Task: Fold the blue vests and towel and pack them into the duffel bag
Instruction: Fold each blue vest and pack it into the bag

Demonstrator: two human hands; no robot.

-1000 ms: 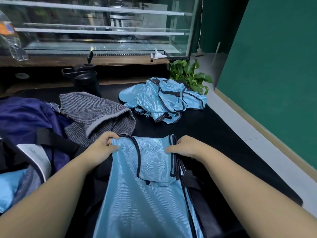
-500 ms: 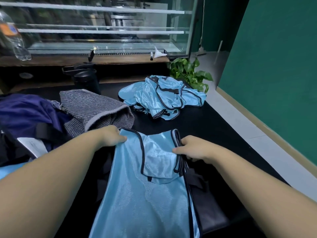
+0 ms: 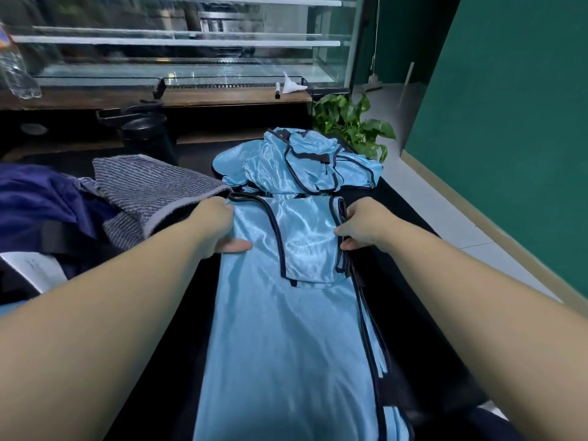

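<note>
No readable brand or writing can be made out anywhere; the orange label on the plastic bottle [image 3: 16,71] at the far left is way too blurred, and the white tag [image 3: 38,272] on the duffel bag [image 3: 41,202] shows only faint marks that can't be read.

Compared with a second ago, the folded vest [image 3: 286,329] has been pushed further up the black table [image 3: 413,281], so its top edge now sits right against the pile of unfolded vests [image 3: 302,163], where before a strip of bare table was seen between them. Both arms are stretched out further than they were, and the view has tipped closer in.

The vest is laid out long and narrow down the middle of the table, with its dark-trimmed strap part folded over on top. The left hand [image 3: 216,227] is closed on the vest's top left corner, thumb pressed onto the fabric. The right hand [image 3: 362,224] is gripping the top right edge, fingers curled over the dark trim.

The dark blue duffel bag is seen at the left edge, only partly in view, and something light blue [image 3: 9,308] is glimpsed low on that side, though whether it's inside the bag can't be told. The grey striped towel [image 3: 152,192] is folded and lies partly on the bag, just beside the left hand. A black flask [image 3: 146,135] stands behind it, and a green plant [image 3: 350,122] is seen past the vest pile.
</note>
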